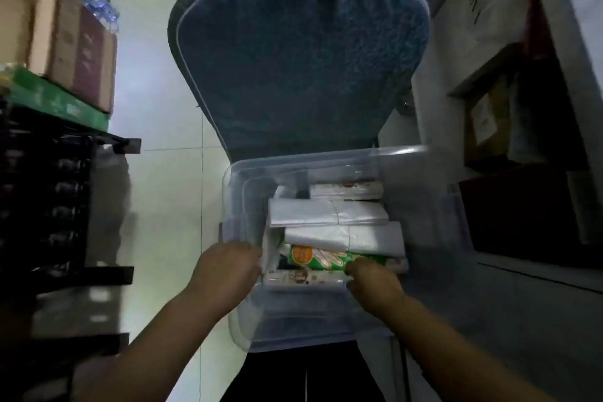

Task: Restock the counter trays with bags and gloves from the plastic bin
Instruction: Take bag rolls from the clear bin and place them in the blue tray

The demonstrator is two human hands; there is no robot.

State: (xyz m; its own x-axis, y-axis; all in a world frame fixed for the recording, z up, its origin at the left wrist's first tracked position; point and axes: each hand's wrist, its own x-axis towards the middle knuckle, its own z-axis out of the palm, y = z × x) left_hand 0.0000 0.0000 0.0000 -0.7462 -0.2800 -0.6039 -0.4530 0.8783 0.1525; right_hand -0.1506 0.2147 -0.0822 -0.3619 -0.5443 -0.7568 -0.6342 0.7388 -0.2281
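Left hand [228, 266] and right hand [372, 281] reach among packs [326, 214] in the bin [326, 155], grips hidden; chair [300, 52] behind.

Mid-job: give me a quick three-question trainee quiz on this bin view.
1. True or false: the right hand touches the green packet.
2. What stands beyond the clear bin? A) blue cushioned chair B) sink C) trolley
3. Fill in: the white bag stacks lie ___ the bin.
Key: 1 true; 2 A; 3 inside.
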